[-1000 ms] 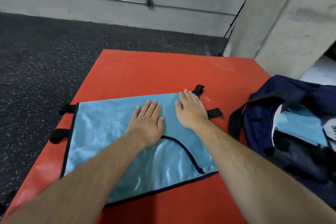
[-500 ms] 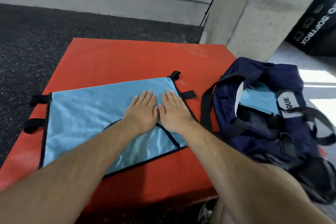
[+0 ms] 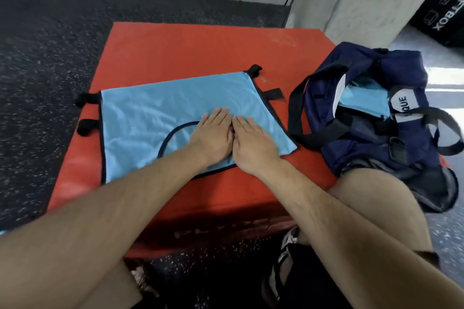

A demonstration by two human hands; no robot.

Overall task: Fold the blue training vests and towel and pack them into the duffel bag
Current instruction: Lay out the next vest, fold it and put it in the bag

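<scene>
Head view.

- **Blue training vest** [image 3: 155, 118]: apparently folded once, lying flat on the red padded box [image 3: 200, 52], mid-frame.
- **Left hand** [image 3: 213, 135] and **right hand** [image 3: 253, 148]: side by side, fingers straight, palms pressing the vest towards its 4 o'clock corner.
- **Duffel bag** [image 3: 371, 153]: at 3 o'clock of the vest, unzipped, with blue fabric [image 3: 361, 100] inside.
- **Risk:** the slick cloth may slide or spring open once the palms lift. The black side straps [image 3: 86, 126] at 9 o'clock could snag.
</scene>
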